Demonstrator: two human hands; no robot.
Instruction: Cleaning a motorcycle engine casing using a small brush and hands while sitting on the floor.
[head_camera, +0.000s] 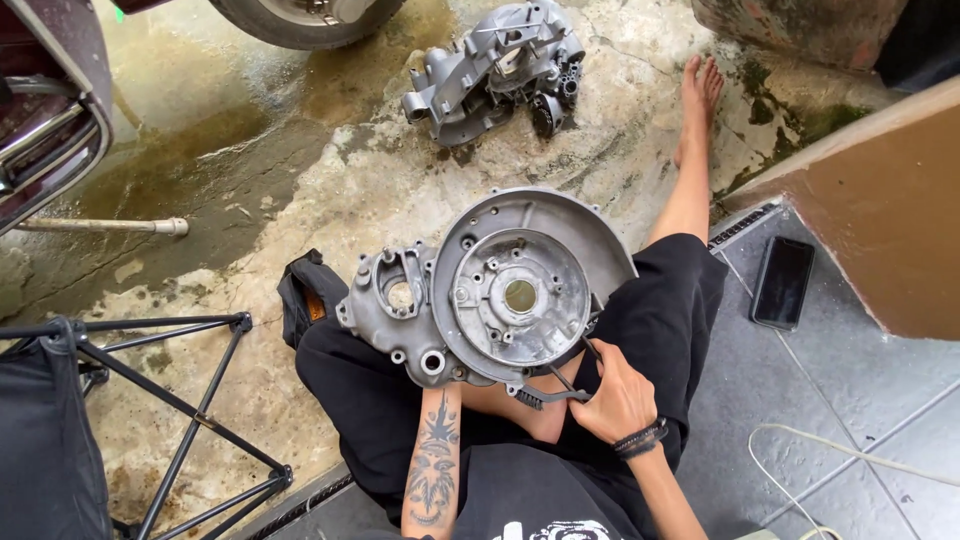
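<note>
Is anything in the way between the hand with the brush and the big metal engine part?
Nothing visible is. The right hand holds a dark brush right at the lower edge of the engine case on the lap. The left hand is hidden under the case, so only its forearm shows.

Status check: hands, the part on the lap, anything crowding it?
Right hand gripping dark brush. Left hand hidden under engine crankcase cover. Casing on lap; nothing crowding it.
</note>
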